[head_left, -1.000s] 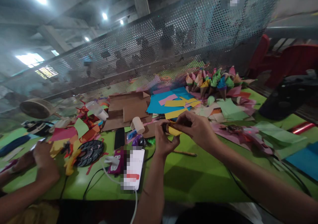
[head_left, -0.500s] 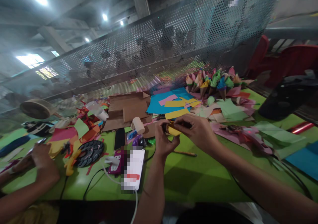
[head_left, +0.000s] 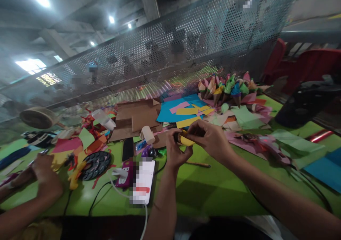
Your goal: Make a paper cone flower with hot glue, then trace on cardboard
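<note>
A small curled yellow paper piece (head_left: 186, 140) is between my two hands, above the green table (head_left: 210, 194). My left hand (head_left: 176, 149) grips it from the left, thumb and fingers bent round it. From the right, my right hand (head_left: 205, 135) pinches its upper edge; the fingertips hide part of the paper. Just below lies a thin brown stick (head_left: 198, 164). Behind my hands, yellow strips (head_left: 187, 111) and a pink strip (head_left: 179, 107) rest on blue sheets (head_left: 166, 112).
A phone (head_left: 145, 183) with a white cable lies left of my left forearm. Paper cones (head_left: 236, 89) stand at the back right. A pink glue gun (head_left: 277, 151) lies right. Another person's hands (head_left: 42, 167) work at the far left.
The fingers of my right hand have shifted slightly on the yellow paper. The view has moved a little; my left hand stays in nearly the same place.
</note>
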Demonstrator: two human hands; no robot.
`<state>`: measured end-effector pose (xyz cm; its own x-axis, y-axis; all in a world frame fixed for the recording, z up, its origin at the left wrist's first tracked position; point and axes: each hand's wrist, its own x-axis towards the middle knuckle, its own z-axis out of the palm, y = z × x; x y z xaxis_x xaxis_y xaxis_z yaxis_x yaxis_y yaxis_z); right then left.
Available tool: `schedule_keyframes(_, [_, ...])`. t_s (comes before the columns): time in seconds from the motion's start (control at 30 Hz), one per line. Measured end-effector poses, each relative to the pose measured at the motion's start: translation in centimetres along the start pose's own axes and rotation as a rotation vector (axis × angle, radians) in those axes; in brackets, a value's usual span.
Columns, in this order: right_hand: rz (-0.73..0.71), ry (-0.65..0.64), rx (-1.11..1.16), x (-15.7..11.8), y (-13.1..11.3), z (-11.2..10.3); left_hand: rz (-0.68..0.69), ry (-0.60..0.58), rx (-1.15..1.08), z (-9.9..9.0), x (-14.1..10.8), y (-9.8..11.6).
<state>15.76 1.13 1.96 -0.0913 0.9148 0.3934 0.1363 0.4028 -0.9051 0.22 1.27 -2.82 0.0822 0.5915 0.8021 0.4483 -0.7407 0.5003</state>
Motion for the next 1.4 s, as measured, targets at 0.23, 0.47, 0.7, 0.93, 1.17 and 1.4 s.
schedule_keyframes(0.23, [0.036, 0.017, 0.072, -0.3, -0.6, 0.0, 0.026, 0.016, -0.014, 0.1, 0.0, 0.0])
schedule_keyframes(0.47, [0.016, -0.041, -0.024, -0.5, -0.7, -0.3, 0.039, 0.007, 0.032, 0.1, 0.0, -0.1])
schedule_keyframes(0.7, [-0.044, -0.014, -0.247, -0.3, -0.9, -0.6, 0.035, -0.008, 0.042, 0.2, 0.0, -0.1])
schedule_keyframes(0.93, [-0.029, -0.007, -0.136, -0.5, -0.5, -0.4, 0.038, 0.003, 0.045, 0.1, 0.0, -0.3])
schedule_keyframes(1.17, [0.016, -0.013, -0.095, -0.4, -0.6, -0.5, 0.029, 0.011, 0.044, 0.3, 0.0, -0.6])
schedule_keyframes(1.4, [0.066, 0.024, -0.104, 0.2, 0.1, -0.5, -0.091, -0.014, 0.0, 0.4, 0.2, -0.4])
